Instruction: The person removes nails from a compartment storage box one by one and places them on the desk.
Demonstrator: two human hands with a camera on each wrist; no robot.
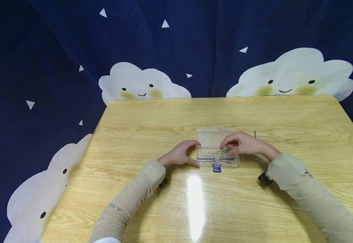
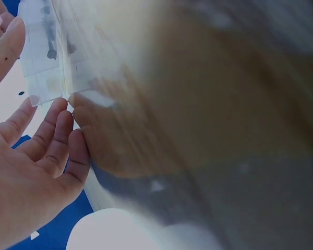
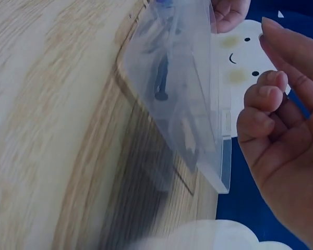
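Note:
A clear plastic box (image 1: 198,154) lies on the table with its lid (image 1: 208,135) tipped back and a blue latch (image 1: 217,168) at the front. Several long metal screws or nails (image 1: 206,158) lie in its front compartments; smaller ones (image 1: 213,153) are behind them. My left hand (image 1: 182,153) holds the box's left end, fingers at the back corner and thumb at the front. Over the back right part of the box hovers my right hand (image 1: 244,143), its fingers loosely bent. In the right wrist view nothing shows between its fingertips (image 3: 268,28).
A thin brown nail or screw (image 1: 254,134) is on the table behind my right hand; I cannot tell whether it stands or lies. The wooden table (image 1: 152,121) ends at a dark blue curtain (image 1: 194,47) with white clouds.

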